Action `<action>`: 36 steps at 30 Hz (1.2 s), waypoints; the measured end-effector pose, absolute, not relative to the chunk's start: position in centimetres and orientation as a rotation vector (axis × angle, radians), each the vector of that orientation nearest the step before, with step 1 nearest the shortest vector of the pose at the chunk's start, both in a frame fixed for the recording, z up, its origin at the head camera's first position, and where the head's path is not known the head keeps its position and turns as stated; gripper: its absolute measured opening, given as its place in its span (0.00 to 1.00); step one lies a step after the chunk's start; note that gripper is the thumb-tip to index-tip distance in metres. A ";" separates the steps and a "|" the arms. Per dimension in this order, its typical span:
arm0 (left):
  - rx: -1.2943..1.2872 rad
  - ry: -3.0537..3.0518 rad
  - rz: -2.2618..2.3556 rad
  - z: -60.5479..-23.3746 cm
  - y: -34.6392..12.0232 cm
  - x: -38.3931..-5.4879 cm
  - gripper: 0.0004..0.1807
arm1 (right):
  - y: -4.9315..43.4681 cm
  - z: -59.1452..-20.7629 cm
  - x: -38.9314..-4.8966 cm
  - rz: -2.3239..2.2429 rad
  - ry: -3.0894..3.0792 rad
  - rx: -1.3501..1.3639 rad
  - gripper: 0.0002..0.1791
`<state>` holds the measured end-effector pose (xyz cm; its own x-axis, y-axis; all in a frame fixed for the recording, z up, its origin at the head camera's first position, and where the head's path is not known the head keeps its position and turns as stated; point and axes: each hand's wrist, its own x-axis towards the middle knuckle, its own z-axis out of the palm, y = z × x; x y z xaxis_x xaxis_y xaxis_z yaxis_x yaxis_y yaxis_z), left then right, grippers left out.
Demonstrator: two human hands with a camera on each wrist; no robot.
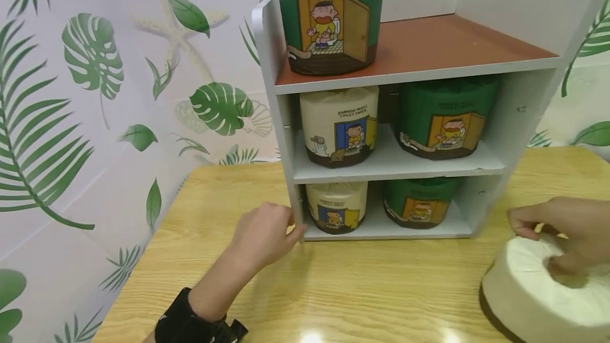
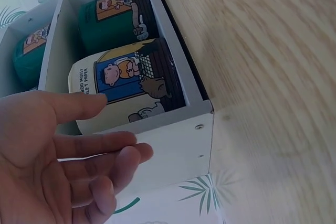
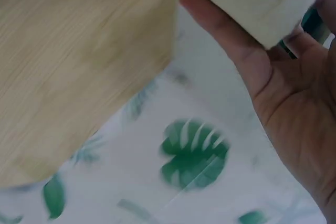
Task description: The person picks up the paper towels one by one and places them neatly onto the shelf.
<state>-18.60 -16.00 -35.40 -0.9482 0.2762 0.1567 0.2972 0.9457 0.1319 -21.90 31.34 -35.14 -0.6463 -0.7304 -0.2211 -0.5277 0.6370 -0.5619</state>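
Observation:
At the right, my right hand (image 1: 567,226) grips a cream-wrapped toilet paper roll (image 1: 529,279) from above, the thumb pressed into its centre hole. In the right wrist view the cream wrapper (image 3: 252,3) lies against the fingers. My left hand (image 1: 267,232), loosely curled, is by the lower left side panel of a small white shelf (image 1: 391,172); whether the fingertips touch it I cannot tell. A green roll (image 1: 331,20) stands on the top board at left. The middle level bears a cream roll (image 1: 324,115) and a green roll (image 1: 443,105); the bottom level, another cream roll (image 1: 335,192) and green roll (image 1: 419,192).
The shelf stands on a light wooden table (image 1: 381,279). Its top board (image 1: 452,41) is reddish-brown, between raised white side panels. Behind is a wall covering (image 1: 109,136) printed with leaves. A black strap (image 1: 190,319) is round the left wrist.

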 end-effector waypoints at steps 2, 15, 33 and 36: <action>-0.459 -2.979 -0.228 -35.2 -16.0 -18.4 0.17 | 28.3 -34.7 -20.7 -0.540 2.491 -1.113 0.23; -0.698 -2.837 -0.318 -34.5 -15.9 -16.6 0.12 | 11.6 -34.0 -17.6 -0.754 2.552 -1.376 0.14; -1.158 -2.576 -0.252 -32.0 -15.1 -13.4 0.04 | 11.3 -32.4 -18.7 -0.795 2.398 -1.500 0.03; -1.248 -2.547 -0.237 -31.8 -14.6 -12.6 0.04 | 12.2 -31.7 -18.5 -0.801 2.399 -1.539 0.06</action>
